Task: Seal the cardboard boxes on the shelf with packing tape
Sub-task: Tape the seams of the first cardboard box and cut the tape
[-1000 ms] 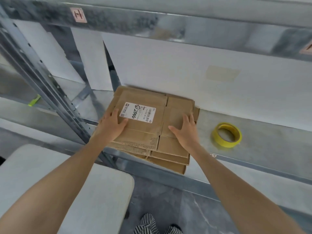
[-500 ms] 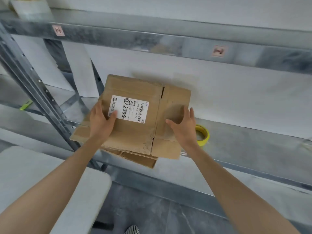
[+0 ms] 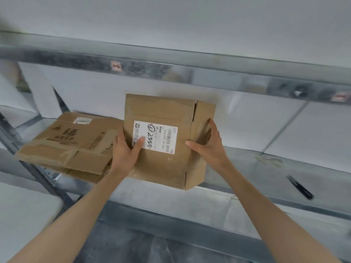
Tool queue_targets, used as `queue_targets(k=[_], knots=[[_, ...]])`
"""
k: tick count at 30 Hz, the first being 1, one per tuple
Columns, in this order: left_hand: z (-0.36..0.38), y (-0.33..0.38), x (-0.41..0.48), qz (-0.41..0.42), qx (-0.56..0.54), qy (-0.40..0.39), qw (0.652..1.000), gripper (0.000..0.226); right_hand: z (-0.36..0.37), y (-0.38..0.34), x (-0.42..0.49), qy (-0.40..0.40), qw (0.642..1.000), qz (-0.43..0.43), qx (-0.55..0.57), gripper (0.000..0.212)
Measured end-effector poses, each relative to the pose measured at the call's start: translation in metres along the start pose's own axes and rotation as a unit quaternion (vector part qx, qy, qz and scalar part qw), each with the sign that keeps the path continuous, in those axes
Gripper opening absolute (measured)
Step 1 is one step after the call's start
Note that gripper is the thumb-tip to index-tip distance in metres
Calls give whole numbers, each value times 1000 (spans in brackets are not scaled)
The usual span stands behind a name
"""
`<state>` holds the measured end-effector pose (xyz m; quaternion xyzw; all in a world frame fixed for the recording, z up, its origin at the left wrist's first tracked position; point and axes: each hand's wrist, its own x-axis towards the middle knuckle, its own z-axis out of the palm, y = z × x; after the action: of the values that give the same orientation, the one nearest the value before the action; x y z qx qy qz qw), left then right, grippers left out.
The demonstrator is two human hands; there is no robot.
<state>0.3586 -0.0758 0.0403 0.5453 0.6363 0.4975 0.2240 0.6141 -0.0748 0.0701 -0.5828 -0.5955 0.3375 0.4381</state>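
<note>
I hold a flattened cardboard box (image 3: 163,164) with a white shipping label tilted up above the metal shelf (image 3: 247,168). My left hand (image 3: 126,150) grips its left edge, thumb on the label. My right hand (image 3: 207,143) grips its right side flap, thumb on the front. A stack of flattened boxes (image 3: 76,143) stays on the shelf to the left, its top one printed with dark characters. The tape roll is hidden from view.
A dark pen-like object (image 3: 300,186) lies on the shelf at right. An upper shelf beam (image 3: 190,73) runs overhead. A slanted steel upright (image 3: 38,173) stands at left, with a pale table top (image 3: 22,209) below it. White wall panels back the shelf.
Both hands lifted the top labelled box off the stack and carried it right and upward, tilting it upright. The view shifted right; the yellow tape roll is no longer visible.
</note>
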Motion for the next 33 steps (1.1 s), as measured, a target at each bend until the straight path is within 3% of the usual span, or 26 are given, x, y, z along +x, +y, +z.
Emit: queue_targets(k=[7,13,19,22,25,29,33], knots=[[77,36,-21,-9,-76,-73,994,40,-86,36,-13,-12,1000,-4,-2,122],[119,54,-41,35,-122,-103,986,34,-107,53,-17,-15,1000,-17,-3,97],[126,59,-44,86,-148,-165,971,49,-109,80,-25,14,999,-8,-37,95],[122,64,-40,104,-130,-159,973,39,-111,82,-29,40,999,1,-8,62],[119,71,-37,70,-144,-162,974,28,-111,76,-29,34,998,23,39,28],[115,76,-29,55,-124,-190,972,30,-109,70,-25,55,993,64,82,43],[120,76,-16,32,-77,-140,987,15,-104,67,-14,145,981,69,109,16]])
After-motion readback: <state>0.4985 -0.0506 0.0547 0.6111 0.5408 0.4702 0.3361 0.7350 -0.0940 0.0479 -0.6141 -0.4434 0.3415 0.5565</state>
